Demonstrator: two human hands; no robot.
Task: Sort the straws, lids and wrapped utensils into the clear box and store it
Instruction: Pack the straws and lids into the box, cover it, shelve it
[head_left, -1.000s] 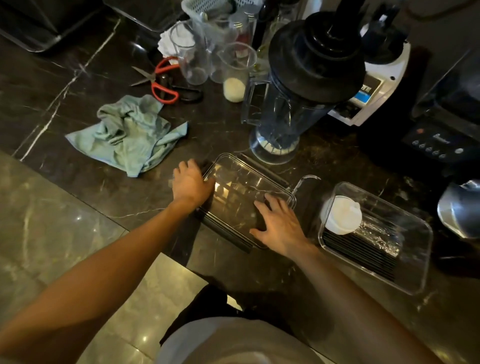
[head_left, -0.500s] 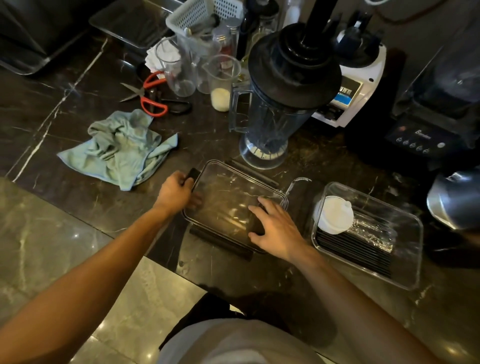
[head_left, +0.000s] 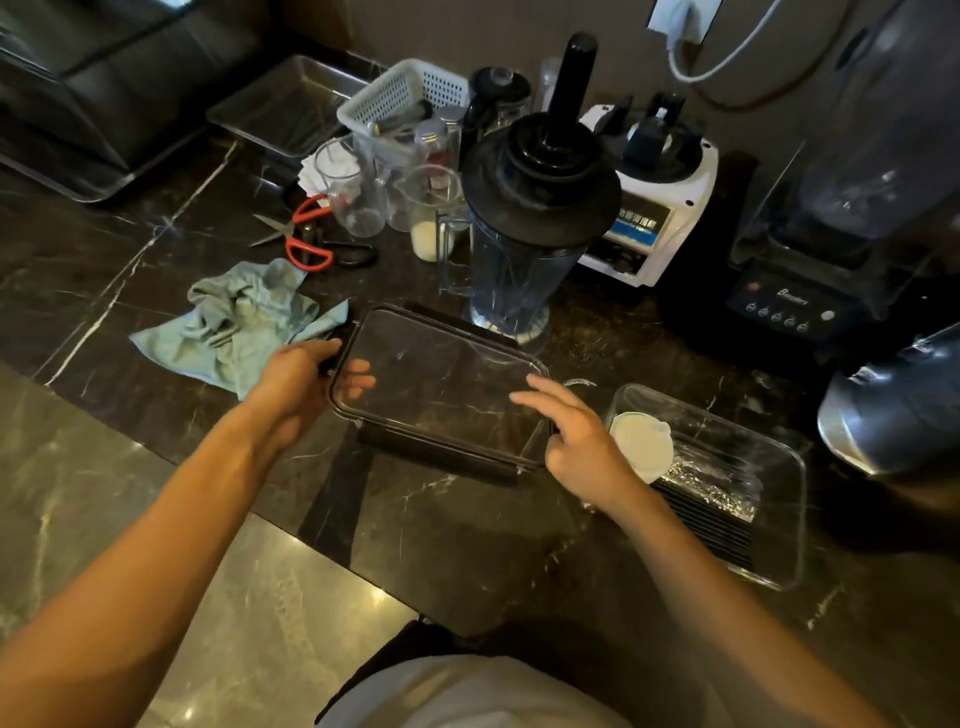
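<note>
Fingers, left hand (head_left: 298, 382): curled round the left short edge of the clear lid (head_left: 441, 384), thumb on the rim, fingertips showing through the plastic beneath.
Fingers, right hand (head_left: 576, 441): spread and loosely bent, touching or just above the lid's right end; contact cannot be told.
Cloth (head_left: 239, 322): crumpled, teal, just left of the lid's held edge, near the left hand.
Scissors (head_left: 306, 239): red-handled, beyond the cloth, apart from it.
Countertop (head_left: 441, 545): dark marble; front edge runs diagonally below both forearms, bare stone between that edge and the lid.
Clear lid: tilted, black clip flaps at its long sides.
Blender jug (head_left: 524, 228): upright, base near the lid's far edge.
Clear box (head_left: 779, 519): just right of the right hand; holds white lids (head_left: 641, 449), black straws (head_left: 711, 525) and foil-wrapped utensils (head_left: 711, 480).
</note>
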